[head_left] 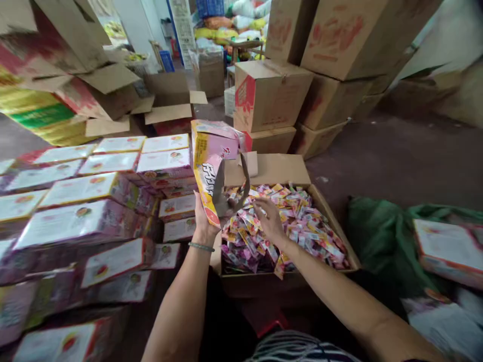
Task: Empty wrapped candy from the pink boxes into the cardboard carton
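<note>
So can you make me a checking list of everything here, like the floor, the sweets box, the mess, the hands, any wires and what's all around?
Surface: dark floor, no table seen.
Job's things: open pink and yellow carton held up over a cardboard box full of small wrapped sweets.
Clutter: stacks of pink and white cartons on the left; green sack with more cartons on the right.
Hands: left hand grips the carton's lower end; right hand is spread open over the sweets.
Cables: nothing seen.
Surroundings: stacked brown shipping boxes behind, blue crates and sacks further back.
</note>
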`<state>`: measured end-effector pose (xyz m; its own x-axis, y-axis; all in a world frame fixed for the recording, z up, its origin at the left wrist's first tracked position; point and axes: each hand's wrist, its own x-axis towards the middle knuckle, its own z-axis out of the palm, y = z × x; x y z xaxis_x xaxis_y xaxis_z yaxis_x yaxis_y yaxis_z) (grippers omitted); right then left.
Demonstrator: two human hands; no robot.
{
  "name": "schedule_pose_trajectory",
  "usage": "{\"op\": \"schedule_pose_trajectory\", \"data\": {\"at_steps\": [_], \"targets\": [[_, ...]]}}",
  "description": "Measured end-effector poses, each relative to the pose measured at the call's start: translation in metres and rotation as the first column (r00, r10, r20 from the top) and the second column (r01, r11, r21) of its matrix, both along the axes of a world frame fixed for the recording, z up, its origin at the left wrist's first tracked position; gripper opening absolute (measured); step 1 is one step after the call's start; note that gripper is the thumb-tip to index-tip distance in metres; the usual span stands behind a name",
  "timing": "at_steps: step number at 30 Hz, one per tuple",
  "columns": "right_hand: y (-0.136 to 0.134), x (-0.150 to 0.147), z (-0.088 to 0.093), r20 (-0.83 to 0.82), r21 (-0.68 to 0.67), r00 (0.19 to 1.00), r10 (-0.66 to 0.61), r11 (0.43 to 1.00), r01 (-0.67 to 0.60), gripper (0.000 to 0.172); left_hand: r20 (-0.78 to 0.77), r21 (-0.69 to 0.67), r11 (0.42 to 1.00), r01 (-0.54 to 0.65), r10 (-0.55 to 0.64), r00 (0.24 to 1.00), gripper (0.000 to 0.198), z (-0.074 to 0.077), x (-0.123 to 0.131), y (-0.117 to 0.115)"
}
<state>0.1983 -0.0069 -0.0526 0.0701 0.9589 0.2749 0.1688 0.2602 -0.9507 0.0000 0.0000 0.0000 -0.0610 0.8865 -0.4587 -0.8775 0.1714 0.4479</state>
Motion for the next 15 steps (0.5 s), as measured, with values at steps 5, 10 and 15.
{"op": "schedule_pose_trajectory", "data": {"at_steps": [5,10,15], "targets": [[0.007,0.01,0.062,-0.192,-0.008,0.814,0.548,0.829,-0.559,0.057,0.088,-0.103,0.984,0.142,-0.133,0.987,0.049,0.007,0.01,-0.002],[-0.031,0.009,0.077,-0.202,-0.04,0.815,0.543,0.827,-0.561,0.091,0.026,-0.09,0.984,0.152,-0.15,0.988,0.048,0.015,0.016,-0.001],[-0.055,-0.013,0.094,-0.315,-0.044,0.934,0.168,0.98,-0.192,0.131,-0.134,0.03,0.987,0.16,-0.154,0.979,0.058,0.025,0.054,-0.006]]}}
